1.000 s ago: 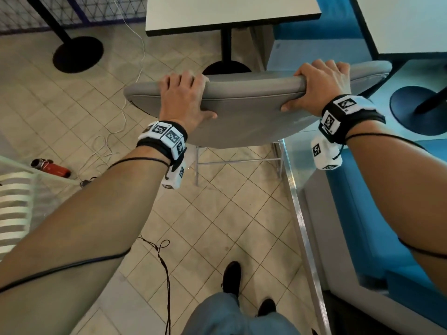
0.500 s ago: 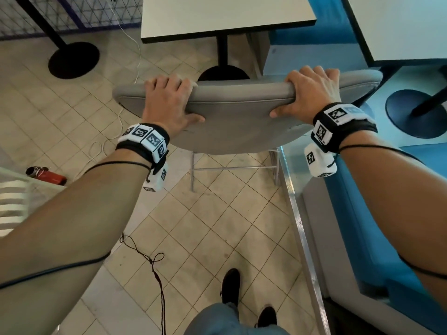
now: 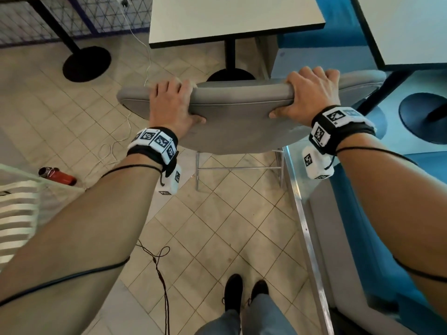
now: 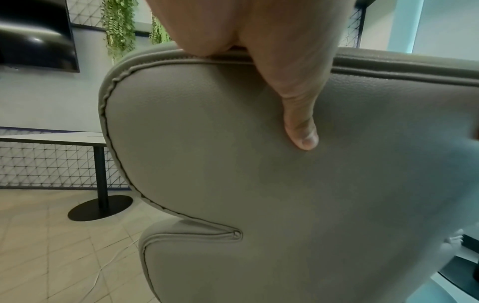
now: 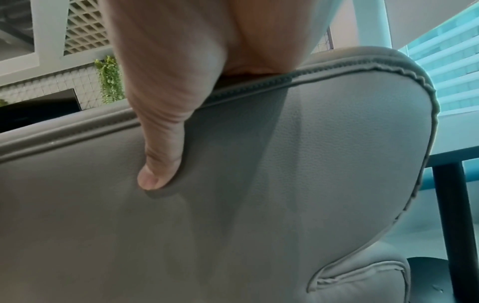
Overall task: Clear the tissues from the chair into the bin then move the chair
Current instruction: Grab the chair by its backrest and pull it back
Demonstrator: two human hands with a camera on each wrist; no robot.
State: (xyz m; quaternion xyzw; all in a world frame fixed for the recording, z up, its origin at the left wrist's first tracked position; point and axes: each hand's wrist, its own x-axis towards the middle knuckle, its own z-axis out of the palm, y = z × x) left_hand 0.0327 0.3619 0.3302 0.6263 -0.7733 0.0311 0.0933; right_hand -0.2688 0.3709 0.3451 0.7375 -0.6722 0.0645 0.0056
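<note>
A grey padded chair (image 3: 237,122) stands before me with its back towards me, its seat hidden behind the backrest. My left hand (image 3: 173,105) grips the top edge of the backrest on the left, fingers over the front and thumb pressed on the rear face. My right hand (image 3: 307,97) grips the top edge on the right in the same way. The left wrist view shows the thumb on the grey backrest (image 4: 259,164); the right wrist view shows the same on the backrest (image 5: 259,184). No tissues or bin are in view.
A white pedestal table (image 3: 232,18) stands just beyond the chair, another white table (image 3: 411,27) at the right. A blue bench (image 3: 377,226) with a metal edge runs along the right. A red bottle (image 3: 59,176) and cables (image 3: 157,262) lie on the tiled floor.
The chair, held by both hands, has shifted slightly left and then forward towards the white table. My feet have stepped closer behind it. Both grips are unchanged.
</note>
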